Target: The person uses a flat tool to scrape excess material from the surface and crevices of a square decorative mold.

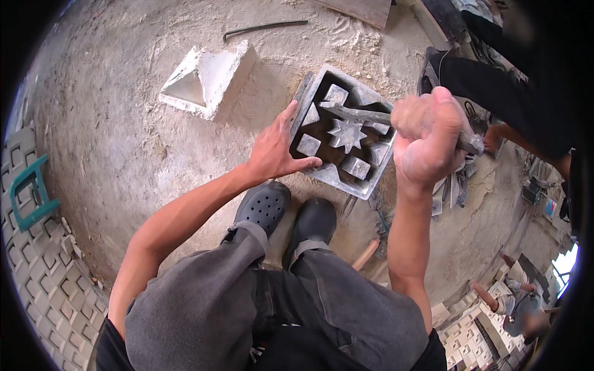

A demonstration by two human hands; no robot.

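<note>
A square grey mold (359,83) lies on the dusty floor in front of my feet. Inside its raised rim are a star-shaped piece (346,135) in the middle and several blocks and points around it. My left hand (273,148) grips the mold's left side, fingers along the outer edge and thumb over the near rim. Wrapped in a fist, my right hand (428,136) is above the mold's right edge. It holds a grey bar (365,115), whose far end reaches over the upper blocks; whether the tip touches them I cannot tell.
A white block with hollowed faces (232,77) sits beyond the mold to the left, near a bent rod (266,26). A wooden handle (367,253) lies beside my right shoe. Patterned blocks (46,272) and a teal frame (28,195) line the left. Other people are at the right.
</note>
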